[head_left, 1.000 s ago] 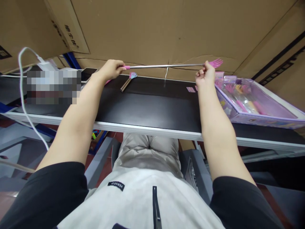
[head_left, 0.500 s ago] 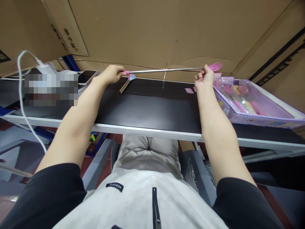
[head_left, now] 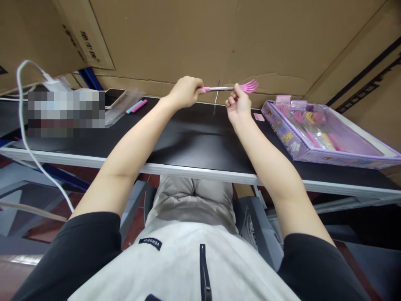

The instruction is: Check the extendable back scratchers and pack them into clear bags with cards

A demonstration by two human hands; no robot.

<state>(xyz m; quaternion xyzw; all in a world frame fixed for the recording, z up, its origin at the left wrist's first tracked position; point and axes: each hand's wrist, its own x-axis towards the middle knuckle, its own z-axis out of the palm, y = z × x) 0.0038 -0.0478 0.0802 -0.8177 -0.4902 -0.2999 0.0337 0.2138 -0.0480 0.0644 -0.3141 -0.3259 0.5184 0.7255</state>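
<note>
A telescopic back scratcher with a pink claw head (head_left: 249, 86), a silver rod (head_left: 221, 88) and a pink grip is held level above the black tabletop (head_left: 200, 142). My left hand (head_left: 187, 92) is closed around its pink grip. Close to the claw, my right hand (head_left: 239, 102) pinches the rod end between thumb and fingers. Only a short length of rod shows between the hands. Left of my left forearm, a pink handle (head_left: 139, 106) and a light blue handle (head_left: 134, 107) lie side by side; the forearm covers whatever extends beyond them.
A purple display box (head_left: 347, 158) holding several packaged back scratchers stands at the right. A small pink card (head_left: 259, 117) lies beside it. Clear plastic bags (head_left: 122, 108), a phone (head_left: 114, 98) and a white cable (head_left: 23, 125) are at the left. A cardboard wall (head_left: 194, 37) rises behind.
My hands have come closer together, sliding the extended rod down to a short length. The pink and blue handles now show left of my forearm, while the claws and rods there are covered.
</note>
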